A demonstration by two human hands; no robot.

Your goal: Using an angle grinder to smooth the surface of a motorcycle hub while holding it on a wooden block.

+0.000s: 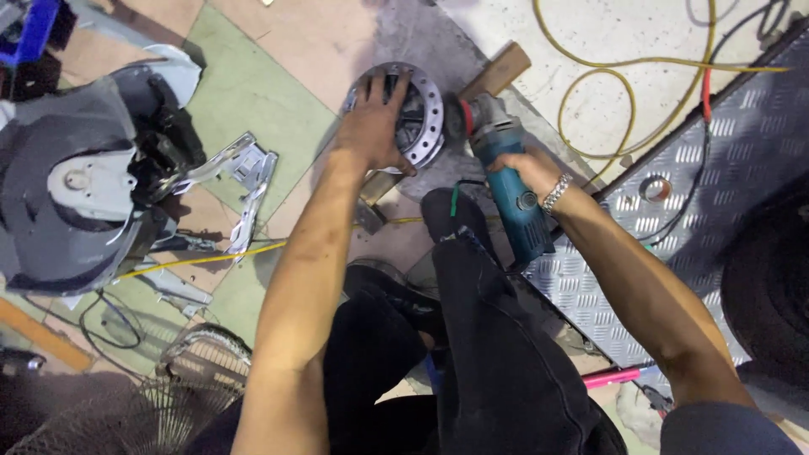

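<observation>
My left hand [373,126] presses flat on a round, perforated metal disc [423,109] that lies on a wooden plank [502,67] on the floor. A teal angle grinder [508,181] is gripped in my right hand [527,171], its head touching the disc's right edge. A metal bracelet [556,193] sits on my right wrist. My knees in black trousers [480,337] are below the hands.
A grey scooter body part [76,185] and a silver bracket [244,173] lie at left. Yellow cable [590,93] loops at upper right. A checker-plate ramp [725,160] and a black tyre [771,286] sit at right, a wire fan guard [190,371] at bottom left.
</observation>
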